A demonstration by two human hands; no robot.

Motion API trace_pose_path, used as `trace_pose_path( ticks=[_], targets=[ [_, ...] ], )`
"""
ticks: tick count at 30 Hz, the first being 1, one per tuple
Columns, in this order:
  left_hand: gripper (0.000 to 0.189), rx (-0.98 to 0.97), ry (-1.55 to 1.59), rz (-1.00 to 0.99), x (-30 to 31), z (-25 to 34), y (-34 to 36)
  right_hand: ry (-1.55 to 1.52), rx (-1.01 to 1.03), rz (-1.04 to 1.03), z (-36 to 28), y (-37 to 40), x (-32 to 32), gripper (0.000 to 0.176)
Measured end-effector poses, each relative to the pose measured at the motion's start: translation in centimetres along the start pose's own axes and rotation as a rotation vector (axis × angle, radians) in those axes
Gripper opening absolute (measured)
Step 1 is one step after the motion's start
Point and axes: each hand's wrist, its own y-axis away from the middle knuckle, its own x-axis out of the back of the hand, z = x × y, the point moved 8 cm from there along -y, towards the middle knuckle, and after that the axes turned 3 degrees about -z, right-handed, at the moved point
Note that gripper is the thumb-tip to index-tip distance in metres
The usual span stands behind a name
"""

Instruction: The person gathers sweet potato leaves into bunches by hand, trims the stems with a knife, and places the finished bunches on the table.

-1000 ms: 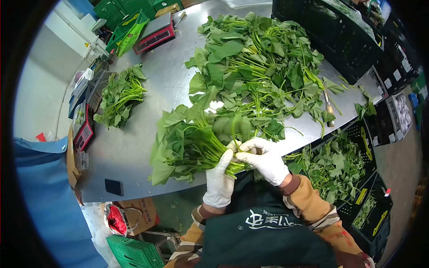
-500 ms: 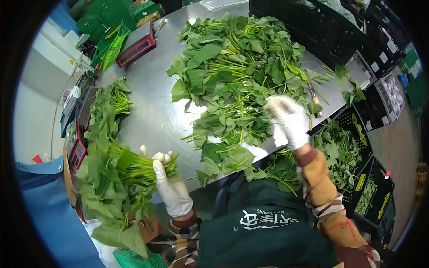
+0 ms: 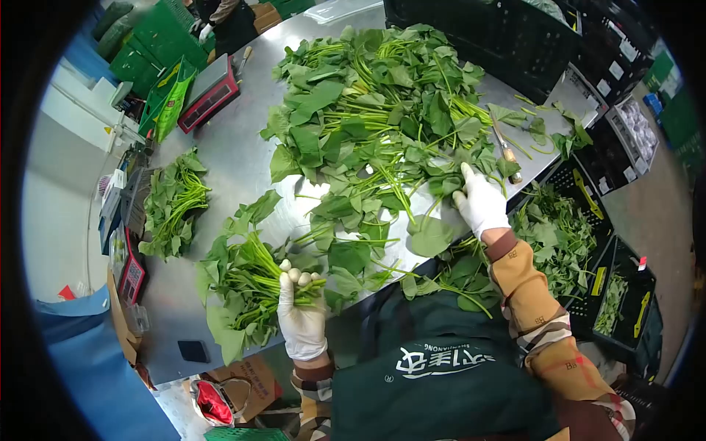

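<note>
My left hand (image 3: pixel 301 323), in a white glove, is closed around a bunch of leafy green stems (image 3: pixel 254 283). The stem ends point right and the leaves fan out to the left above the table edge. My right hand (image 3: pixel 483 203), also gloved, is at the right front edge of a large heap of the same greens (image 3: pixel 375 110). Its thumb and forefinger are apart and touch leaves there; the other fingers are partly hidden. One broad leaf (image 3: pixel 430 235) lies just left of that hand. A knife with a wooden handle (image 3: pixel 510 158) rests beyond it.
Another bunch (image 3: pixel 176 202) lies on the left of the metal table (image 3: pixel 235 162). Red scales (image 3: pixel 209 99) stand behind and at the left edge. Black crates (image 3: pixel 573 220) with greens sit at the right; a black crate (image 3: pixel 478 37) stands at the back. A co-worker (image 3: pixel 220 22) is at the far end.
My left hand has moved right with its bunch, nearer the heap. The right hand has shifted slightly down at the heap's edge. The view has turned, bringing a co-worker into sight.
</note>
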Motion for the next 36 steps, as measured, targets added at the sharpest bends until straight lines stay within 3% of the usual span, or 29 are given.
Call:
trace_pose_path(
  ticks=[1, 3, 4, 5, 7, 10, 13, 14, 15, 19, 25, 28, 31, 35, 36],
  targets=[
    [0.026, 0.004, -0.007, 0.006, 0.0, -0.2, -0.1, -0.035, 0.041, 0.134, -0.2, 0.1, 1.1, 0.043],
    [0.026, 0.036, -0.008, -0.002, -0.5, -1.2, 0.1, -0.266, 0.182, 0.163, -2.4, 0.4, 1.0, 0.029],
    [0.026, 0.051, -0.018, 0.007, -0.6, -1.6, 0.2, -0.359, 0.145, 0.046, -4.1, 0.5, 0.6, 0.024],
    [0.026, 0.064, -0.028, 0.014, -0.8, -2.0, 0.2, -0.323, 0.207, 0.027, -5.5, 0.7, -0.9, 0.02],
    [0.025, 0.087, -0.024, -0.011, -1.6, -2.6, 0.5, -0.063, 0.146, -0.211, -8.3, 1.5, -3.1, 0.021],
    [0.023, 0.108, 0.022, -0.017, -1.7, -2.5, 1.0, -0.068, 0.192, -0.174, -8.2, 1.0, -5.1, 0.019],
    [0.022, 0.072, -0.012, -0.003, -0.9, -1.8, 1.0, -0.889, 0.218, -0.272, -7.8, 0.6, -3.8, 0.014],
    [0.021, 0.073, -0.028, 0.025, -0.7, -1.9, 1.0, -1.294, 0.071, -0.423, -7.9, 1.1, -3.8, 0.01],
    [0.021, 0.074, -0.043, 0.053, -0.6, -2.2, 1.0, -1.379, 0.062, -0.408, -8.7, 1.5, -1.7, 0.013],
    [0.02, 0.114, -0.077, 0.077, -1.1, -4.4, 0.5, -1.326, 0.068, -0.372, -10.0, 3.6, 0.2, 0.015],
    [0.022, 0.134, -0.278, 0.114, -2.9, -6.5, 0.4, -0.799, 0.52, -0.038, -14.7, 7.3, 1.7, 0.019],
    [0.024, 0.028, -0.43, 0.156, -2.2, -6.1, 0.5, -0.633, 0.67, 0.034, -16.4, 8.3, 2.2, 0.019],
    [0.023, 0.063, -0.474, 0.205, -2.0, -6.1, 0.3, -0.623, 0.677, -0.045, -16.9, 8.6, 1.5, 0.019],
    [0.023, 0.013, -0.524, 0.159, -1.7, -5.4, 0.1, -1.064, 0.296, -0.442, -15.7, 7.5, -0.5, 0.021],
    [0.027, 0.068, -0.522, 0.187, -1.9, -5.6, 0.4, -1.017, 0.346, -0.378, -15.8, 7.3, 0.3, 0.024]
  ],
)
